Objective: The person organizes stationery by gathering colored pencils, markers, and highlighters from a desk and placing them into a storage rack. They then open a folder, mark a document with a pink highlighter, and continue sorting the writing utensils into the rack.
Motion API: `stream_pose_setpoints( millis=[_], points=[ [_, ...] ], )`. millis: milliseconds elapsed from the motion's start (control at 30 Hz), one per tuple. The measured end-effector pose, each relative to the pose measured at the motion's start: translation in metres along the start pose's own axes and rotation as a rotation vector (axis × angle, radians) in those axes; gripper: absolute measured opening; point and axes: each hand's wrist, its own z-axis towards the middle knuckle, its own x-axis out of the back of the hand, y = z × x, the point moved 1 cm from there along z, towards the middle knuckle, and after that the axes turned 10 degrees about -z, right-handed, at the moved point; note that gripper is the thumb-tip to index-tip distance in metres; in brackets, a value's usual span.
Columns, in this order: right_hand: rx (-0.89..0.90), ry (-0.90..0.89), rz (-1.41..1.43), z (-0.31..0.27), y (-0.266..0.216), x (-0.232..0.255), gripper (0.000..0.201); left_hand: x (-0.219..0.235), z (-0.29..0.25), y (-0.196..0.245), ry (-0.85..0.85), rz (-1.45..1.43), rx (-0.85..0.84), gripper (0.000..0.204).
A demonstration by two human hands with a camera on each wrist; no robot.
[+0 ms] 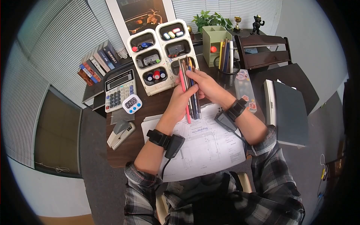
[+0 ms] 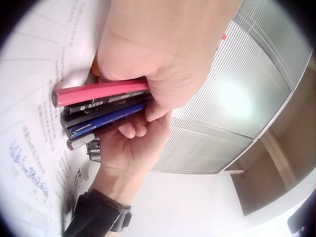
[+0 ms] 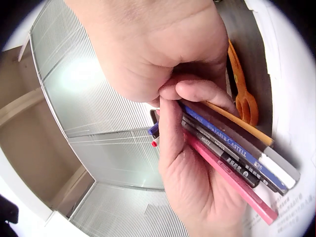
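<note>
Both hands hold one bundle of pencils (image 1: 194,107) above the papers, in front of the organizer. My left hand (image 1: 178,102) grips the bundle from the left, thumb across it. From the other side my right hand (image 1: 210,88) curls its fingers round the same bundle. A pink pencil (image 2: 106,92) lies along one side of it; black ones, a blue pencil (image 3: 232,140) and a yellow-orange one are beside it. In the left wrist view the pencil ends point toward the printed sheets (image 2: 34,123).
A white organizer (image 1: 161,57) with several compartments stands behind the hands. Left are a calculator (image 1: 120,90), a timer (image 1: 132,104) and a stapler (image 1: 120,134). A mesh pen cup (image 1: 233,69) and a green holder (image 1: 212,39) stand right. Orange-handled scissors (image 3: 246,106) lie near the hands.
</note>
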Motion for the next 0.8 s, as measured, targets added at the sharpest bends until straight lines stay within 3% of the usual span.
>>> stream_pose_setpoints(
  millis=[300, 467, 800],
  points=[
    [0.035, -0.025, -0.047, 0.000, 0.000, 0.002, 0.036, 0.000, 0.000, 0.003, 0.034, -0.029, -0.037, 0.023],
    [-0.030, 0.030, -0.034, 0.001, 0.003, 0.001, 0.035, -0.004, -0.001, 0.005, 0.027, -0.063, -0.087, 0.027],
    [-0.005, 0.052, -0.086, 0.003, 0.005, 0.004, 0.036, 0.003, 0.001, 0.002, 0.032, -0.104, -0.037, 0.029]
  ],
)
